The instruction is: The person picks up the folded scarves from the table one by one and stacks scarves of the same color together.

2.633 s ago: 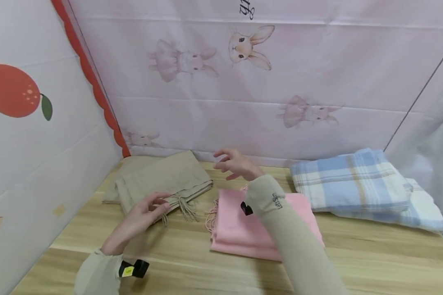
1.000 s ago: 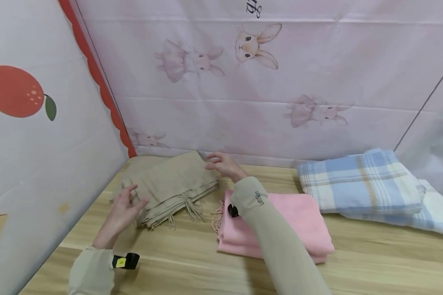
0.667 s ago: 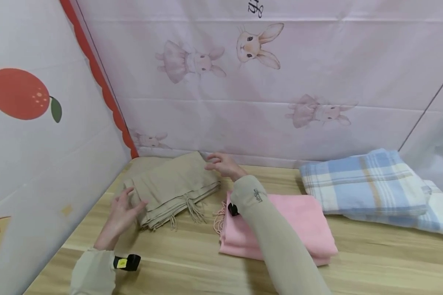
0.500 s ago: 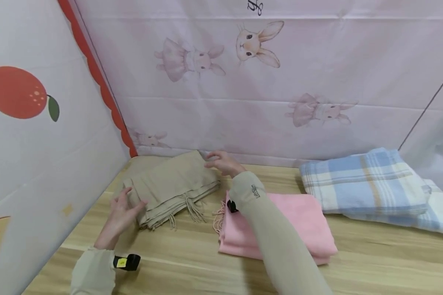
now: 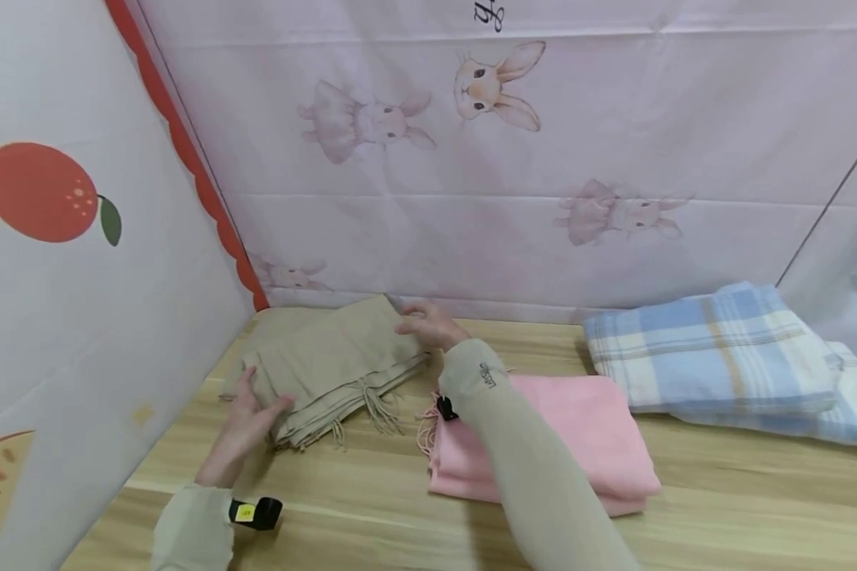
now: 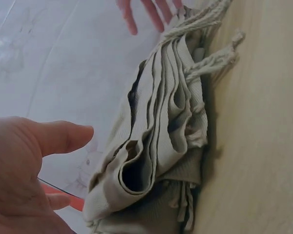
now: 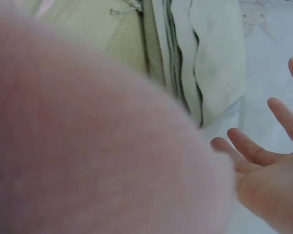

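Folded beige scarf (image 5: 332, 363) with tasselled fringe, lying on the wooden surface (image 5: 400, 507) in the far left corner, close against the printed backdrop. Layered folds and knotted tassels plain in the left wrist view (image 6: 161, 141).

Left hand (image 5: 246, 416) at the near left edge of the scarf, fingers straight and relaxed, touching or just beside the folds, gripping nothing. Right hand (image 5: 428, 325) at the far right corner of the scarf, fingers spread and loose, resting on or just above the cloth; contact hard to tell. Nothing held there either.

Just right of the scarf, a folded pink cloth (image 5: 578, 428), partly under the right forearm. Farther right, well apart, a stack of blue plaid cloths (image 5: 714, 349). Behind, a bunny-print backdrop (image 5: 493, 87); on the left, a panel with an orange fruit print (image 5: 39, 194).
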### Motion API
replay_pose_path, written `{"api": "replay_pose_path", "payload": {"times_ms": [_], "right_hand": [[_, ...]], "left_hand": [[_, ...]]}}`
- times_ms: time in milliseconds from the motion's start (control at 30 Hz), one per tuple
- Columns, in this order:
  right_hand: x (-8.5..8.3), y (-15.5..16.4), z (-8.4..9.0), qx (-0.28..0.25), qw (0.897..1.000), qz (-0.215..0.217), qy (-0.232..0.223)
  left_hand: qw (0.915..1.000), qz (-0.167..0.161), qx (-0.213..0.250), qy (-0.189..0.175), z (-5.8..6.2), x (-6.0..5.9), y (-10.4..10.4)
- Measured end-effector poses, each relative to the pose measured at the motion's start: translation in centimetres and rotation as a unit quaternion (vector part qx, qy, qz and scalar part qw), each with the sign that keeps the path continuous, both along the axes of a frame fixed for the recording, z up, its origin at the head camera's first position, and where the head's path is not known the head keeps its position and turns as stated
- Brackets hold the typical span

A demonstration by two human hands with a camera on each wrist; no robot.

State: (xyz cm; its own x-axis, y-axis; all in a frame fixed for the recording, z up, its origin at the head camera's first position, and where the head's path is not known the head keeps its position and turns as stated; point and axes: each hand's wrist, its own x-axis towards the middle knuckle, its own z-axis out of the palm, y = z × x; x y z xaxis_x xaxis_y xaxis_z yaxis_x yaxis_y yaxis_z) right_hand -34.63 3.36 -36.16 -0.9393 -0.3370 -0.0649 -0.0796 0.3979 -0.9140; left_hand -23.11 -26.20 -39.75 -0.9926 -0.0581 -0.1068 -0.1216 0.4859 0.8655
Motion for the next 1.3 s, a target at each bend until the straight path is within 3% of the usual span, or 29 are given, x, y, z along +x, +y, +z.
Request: {"api": "replay_pose_path", "payload": {"times_ms": [167,300,600,933,1133,1300], "right_hand": [[-0.3,-0.6,-0.7,-0.025,1.000,-0.002,-0.003],[-0.4,-1.0,-1.5,-0.027,0.999,0.002,-0.019],[-0.4,-1.6,-2.1,-0.017,0.999,0.011,-0.049],[-0.4,-1.4,-2.2,-0.041,0.998,0.010,-0.053],[-0.6,-1.3,-2.4,-0.033,0.998,0.013,-0.059],[0.0,-1.6,-2.4,-0.064,0.995,0.003,-0.074]], "left_hand": [[0.9980,0.015,0.058,-0.018,0.0,-0.3,-0.5],[0.9965,0.025,0.077,-0.020,-0.3,-0.2,-0.6],[0.9960,0.013,0.088,-0.006,-1.0,-0.2,-0.3],[0.9846,0.030,0.171,0.019,-1.6,-0.5,-0.1],[0.9836,0.029,0.177,0.021,-2.0,-0.7,-0.3],[0.9828,0.031,0.181,0.019,-2.3,-0.7,-0.4]]}}
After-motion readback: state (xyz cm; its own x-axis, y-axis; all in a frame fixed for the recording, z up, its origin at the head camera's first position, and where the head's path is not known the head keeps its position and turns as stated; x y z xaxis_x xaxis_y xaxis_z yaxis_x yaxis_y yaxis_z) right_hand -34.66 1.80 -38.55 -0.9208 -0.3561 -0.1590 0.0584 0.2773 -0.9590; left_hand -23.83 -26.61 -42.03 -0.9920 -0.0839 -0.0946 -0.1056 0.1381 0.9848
